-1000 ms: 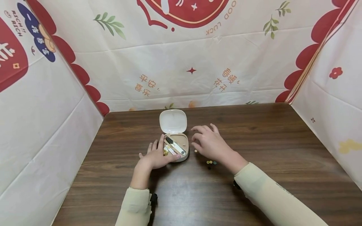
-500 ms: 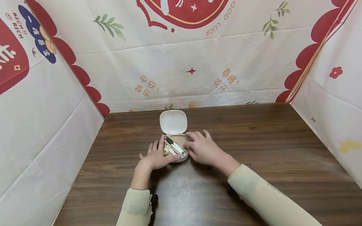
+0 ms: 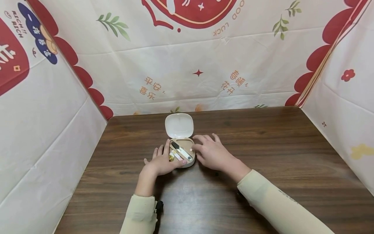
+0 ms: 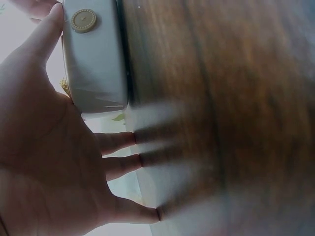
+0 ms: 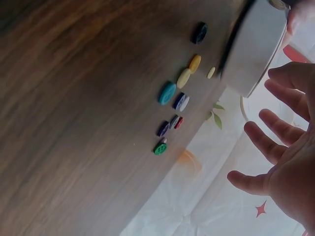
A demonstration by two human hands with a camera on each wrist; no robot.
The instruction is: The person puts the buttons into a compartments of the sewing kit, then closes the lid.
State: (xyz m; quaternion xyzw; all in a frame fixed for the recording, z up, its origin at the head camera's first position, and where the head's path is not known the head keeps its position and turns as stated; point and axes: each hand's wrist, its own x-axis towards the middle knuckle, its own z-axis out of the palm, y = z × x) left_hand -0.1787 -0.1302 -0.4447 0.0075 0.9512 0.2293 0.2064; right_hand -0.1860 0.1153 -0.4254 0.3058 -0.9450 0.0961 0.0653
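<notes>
- One case, its single white lid tipped back at the far side, sits on the tabletop between two hands;
- One left hand, its grip spread apart, fingers nearly straight; the thumb lies along the near edge of the case, the index finger at its left side;
- One right hand, its grip apart, fingers lightly bent at the case's right edge, clamped on nothing that shows;
- Inside the case: one white tool with a black end, lying slantwise; one small pale button near the right fingertips; one gold-coloured piece; white items too small to count;
- One round studded clasp on the case's front;
- About a dozen loose buttons, among them one teal, one green, one purple, one red, one very dark; some overlap, so I cannot tell the exact count;
- Tabletop dark brown, wood-grained; white printed cloth around three sides, with red scallops and green leaves; two pale sleeves
</notes>
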